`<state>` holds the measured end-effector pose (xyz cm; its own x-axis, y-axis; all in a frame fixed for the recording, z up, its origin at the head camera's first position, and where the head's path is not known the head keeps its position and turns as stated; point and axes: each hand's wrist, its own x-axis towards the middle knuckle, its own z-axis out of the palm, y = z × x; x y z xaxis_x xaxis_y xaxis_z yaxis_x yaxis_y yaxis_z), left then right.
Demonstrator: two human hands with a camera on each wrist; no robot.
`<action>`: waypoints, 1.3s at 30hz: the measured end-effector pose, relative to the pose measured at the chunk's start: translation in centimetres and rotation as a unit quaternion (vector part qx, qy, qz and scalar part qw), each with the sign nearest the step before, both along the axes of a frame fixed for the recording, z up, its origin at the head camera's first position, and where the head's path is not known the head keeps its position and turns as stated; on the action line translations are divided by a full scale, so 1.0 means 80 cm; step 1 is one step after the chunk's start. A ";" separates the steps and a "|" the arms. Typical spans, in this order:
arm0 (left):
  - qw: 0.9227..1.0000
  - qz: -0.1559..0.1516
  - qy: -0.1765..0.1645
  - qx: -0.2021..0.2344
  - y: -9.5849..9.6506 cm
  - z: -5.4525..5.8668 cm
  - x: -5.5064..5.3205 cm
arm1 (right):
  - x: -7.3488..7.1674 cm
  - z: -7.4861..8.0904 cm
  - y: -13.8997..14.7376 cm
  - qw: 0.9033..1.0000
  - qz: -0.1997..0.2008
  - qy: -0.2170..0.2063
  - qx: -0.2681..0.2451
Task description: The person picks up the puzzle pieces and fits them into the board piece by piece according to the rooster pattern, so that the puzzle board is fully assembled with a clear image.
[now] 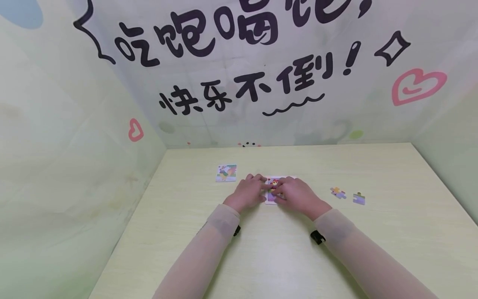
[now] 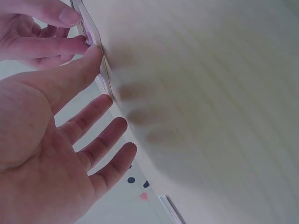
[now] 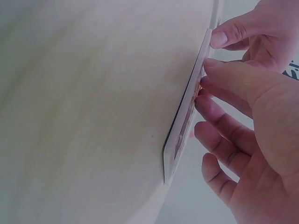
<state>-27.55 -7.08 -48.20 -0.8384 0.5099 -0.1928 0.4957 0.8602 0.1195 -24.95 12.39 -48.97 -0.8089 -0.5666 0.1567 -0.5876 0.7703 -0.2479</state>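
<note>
Between my two hands a small jigsaw puzzle (image 1: 270, 199) in a white-edged tray lies on the table, partly covered by the fingers. My left hand (image 1: 247, 193) is at its left side, and its index finger reaches over the picture. In the left wrist view the other fingers of the left hand (image 2: 60, 126) are spread and nearly straight. My right hand (image 1: 297, 196) lies over the right part, thumb and index fingertips touching the puzzle. The right wrist view shows the tray's edge (image 3: 174, 151) beside the right hand's (image 3: 252, 126) loosely bent fingers. No piece is visible between them.
Two loose jigsaw pieces lie to the right: an orange-and-purple piece (image 1: 337, 192) and a purple piece (image 1: 359, 198). A square picture card (image 1: 226, 172) lies behind and left of the left hand. A printed cloth wall (image 1: 209, 128) stands behind the pale table (image 1: 261, 257).
</note>
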 end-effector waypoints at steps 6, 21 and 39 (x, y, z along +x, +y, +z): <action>1.000 -0.001 0.000 -0.010 0.001 -0.001 -0.001 | 0.007 -0.001 0.008 0.999 -0.004 -0.018 -0.036; 1.000 -0.001 -0.002 -0.009 0.002 0.003 0.003 | 0.025 0.005 0.065 0.998 -0.041 -0.022 -0.039; 1.000 0.001 -0.004 0.003 0.000 0.002 0.004 | 0.038 0.009 0.115 0.996 -0.085 -0.003 -0.030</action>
<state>-27.20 -7.07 -48.05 -0.8383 0.5090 -0.1954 0.4926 0.8607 0.1285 -21.87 21.57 -48.21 -0.8931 -0.4117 0.1815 -0.4489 0.8417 -0.3000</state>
